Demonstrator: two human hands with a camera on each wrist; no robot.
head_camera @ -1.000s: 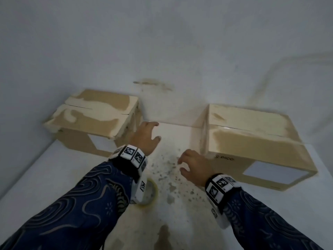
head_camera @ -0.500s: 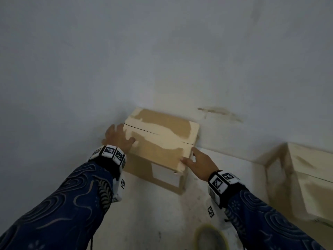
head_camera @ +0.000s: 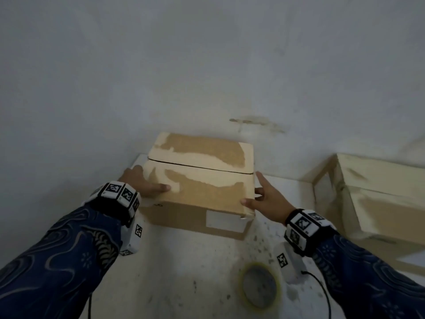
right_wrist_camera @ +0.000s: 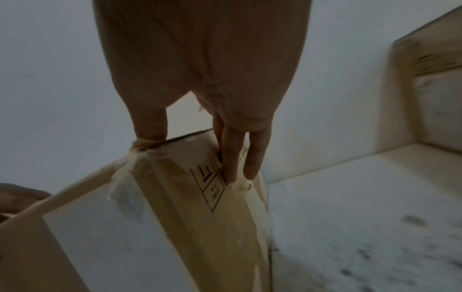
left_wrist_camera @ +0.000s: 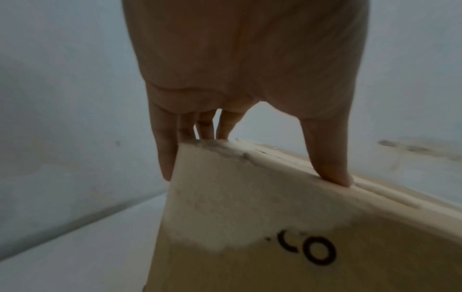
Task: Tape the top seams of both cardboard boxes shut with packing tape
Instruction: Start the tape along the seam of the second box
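The smaller cardboard box [head_camera: 202, 185] stands at the table's back left, with a dark seam [head_camera: 197, 165] running across its top. My left hand [head_camera: 149, 180] grips its near left corner, thumb [left_wrist_camera: 330, 170] on the top and fingers [left_wrist_camera: 165, 154] down the left side. At the near right corner my right hand [head_camera: 258, 192] holds on, thumb [right_wrist_camera: 150, 126] at the top edge and fingers [right_wrist_camera: 232, 158] flat on the right side. The larger second box [head_camera: 381, 203] sits to the right, untouched. A roll of packing tape [head_camera: 259, 284] lies flat on the table near my right wrist.
Grey walls close in right behind and left of the small box. The white table [head_camera: 184, 272] is speckled with dark stains. A gap of table separates the two boxes. A black cable [head_camera: 322, 293] trails from my right wrist past the tape roll.
Both hands went from the gap between the boxes to the smaller box and took hold of its near corners. The box now sits squarer and closer to me.
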